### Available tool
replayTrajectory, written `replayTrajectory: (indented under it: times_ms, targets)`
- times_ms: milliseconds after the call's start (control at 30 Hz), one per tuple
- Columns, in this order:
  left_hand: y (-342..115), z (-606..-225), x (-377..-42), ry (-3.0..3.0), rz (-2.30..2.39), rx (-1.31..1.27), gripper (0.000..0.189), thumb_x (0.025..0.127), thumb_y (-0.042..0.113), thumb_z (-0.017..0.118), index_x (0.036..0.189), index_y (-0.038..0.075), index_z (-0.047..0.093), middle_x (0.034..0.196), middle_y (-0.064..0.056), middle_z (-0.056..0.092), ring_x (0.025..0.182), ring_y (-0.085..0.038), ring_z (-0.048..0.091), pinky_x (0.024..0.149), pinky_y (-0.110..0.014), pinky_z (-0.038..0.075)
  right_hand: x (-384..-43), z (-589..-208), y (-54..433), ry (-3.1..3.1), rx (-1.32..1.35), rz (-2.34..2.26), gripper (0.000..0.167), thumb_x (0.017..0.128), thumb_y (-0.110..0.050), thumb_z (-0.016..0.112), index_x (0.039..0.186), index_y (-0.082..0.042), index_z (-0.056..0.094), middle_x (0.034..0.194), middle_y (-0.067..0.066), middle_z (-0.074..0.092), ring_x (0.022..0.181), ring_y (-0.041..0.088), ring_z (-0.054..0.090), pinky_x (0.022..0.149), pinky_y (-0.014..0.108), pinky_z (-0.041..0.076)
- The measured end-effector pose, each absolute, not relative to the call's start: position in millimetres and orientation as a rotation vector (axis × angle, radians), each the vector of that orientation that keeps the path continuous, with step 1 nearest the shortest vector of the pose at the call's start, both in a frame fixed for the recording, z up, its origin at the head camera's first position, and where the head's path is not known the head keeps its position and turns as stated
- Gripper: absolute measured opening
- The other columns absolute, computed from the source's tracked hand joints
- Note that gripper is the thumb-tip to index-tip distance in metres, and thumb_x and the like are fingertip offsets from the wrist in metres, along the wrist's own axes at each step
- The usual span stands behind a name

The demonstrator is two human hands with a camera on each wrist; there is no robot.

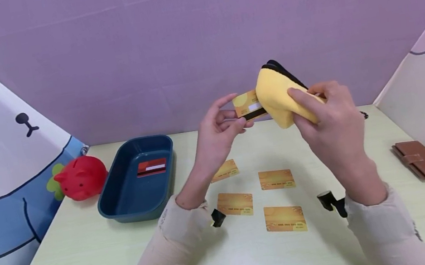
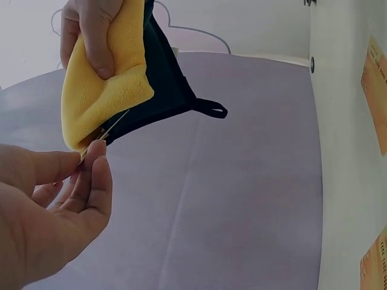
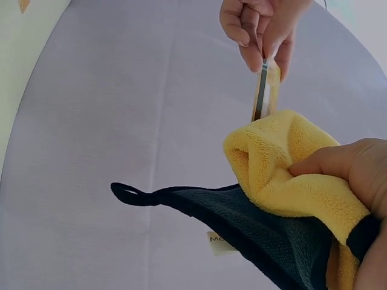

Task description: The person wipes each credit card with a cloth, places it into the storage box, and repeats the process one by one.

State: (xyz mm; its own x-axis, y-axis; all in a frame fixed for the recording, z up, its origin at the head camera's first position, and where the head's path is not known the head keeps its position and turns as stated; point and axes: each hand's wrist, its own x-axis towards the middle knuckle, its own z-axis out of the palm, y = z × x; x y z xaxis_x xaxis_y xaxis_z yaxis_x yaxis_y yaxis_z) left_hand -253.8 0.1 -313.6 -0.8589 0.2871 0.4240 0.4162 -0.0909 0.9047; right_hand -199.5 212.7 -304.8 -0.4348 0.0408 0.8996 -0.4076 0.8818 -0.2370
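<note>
In the head view my left hand [image 1: 217, 125] pinches a gold bank card [image 1: 247, 105] between thumb and fingers, its dark stripe toward me. A yellow cleaning cloth [image 1: 279, 95] with a dark grey back and a hanging loop is bunched in my right hand [image 1: 332, 119]. The cloth covers the card's right end; both are raised above the table. From the right wrist side, the card [image 3: 263, 90] appears nearly edge-on, going behind the cloth's yellow fold [image 3: 284, 142]. Several similar gold cards lie flat below, among them one card [image 1: 285, 219] nearest me.
On the left stands a blue tray [image 1: 119, 210] with a red card [image 1: 151, 167] lying in it. Beside it is a red piggy bank [image 1: 81, 178]. A brown wallet [image 1: 423, 159] lies at the table's right. Behind the pale table [image 1: 71, 263] rises a purple backdrop [image 1: 144, 60].
</note>
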Motion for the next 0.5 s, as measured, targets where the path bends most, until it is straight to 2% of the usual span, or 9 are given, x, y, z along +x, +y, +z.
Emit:
replayTrajectory:
  times_ms: [67, 233, 500]
  targets:
    - [0.8, -313.7, -253.6, -2.050, -2.110, -0.801, 0.051, 0.095, -0.002, 0.064, 0.144, 0.009, 0.050, 0.106, -0.021, 0.068, 0.090, -0.026, 0.075, 0.082, -0.034, 0.060, -199.5, -304.5, 213.0, -1.975, 0.272, 0.501, 0.035, 0.084, -0.002, 0.065, 0.113, -0.017, 0.077, 0.101, 0.024, 0.065, 0.090, 0.045, 0.058, 0.058, 0.059, 0.045]
    - [1.2, -313.6, -252.3, -2.051, -2.102, -0.812, 0.050, 0.095, -0.001, 0.064, 0.142, 0.012, 0.051, 0.106, -0.022, 0.068, 0.090, -0.024, 0.075, 0.084, -0.034, 0.060, -198.8, -304.6, 214.4, -2.034, 0.286, 0.438, 0.032, 0.087, -0.004, 0.064, 0.114, -0.016, 0.077, 0.103, 0.024, 0.063, 0.090, 0.046, 0.057, 0.056, 0.057, 0.046]
    - [-0.1, -312.5, -251.3, -2.049, -2.121, -0.829, 0.050, 0.096, -0.002, 0.063, 0.143, 0.009, 0.049, 0.104, -0.023, 0.067, 0.089, -0.023, 0.074, 0.086, -0.035, 0.060, -199.1, -305.8, 215.2, -2.078, 0.276, 0.404, 0.032, 0.087, -0.003, 0.065, 0.114, -0.017, 0.076, 0.104, 0.024, 0.062, 0.090, 0.046, 0.056, 0.054, 0.057, 0.046]
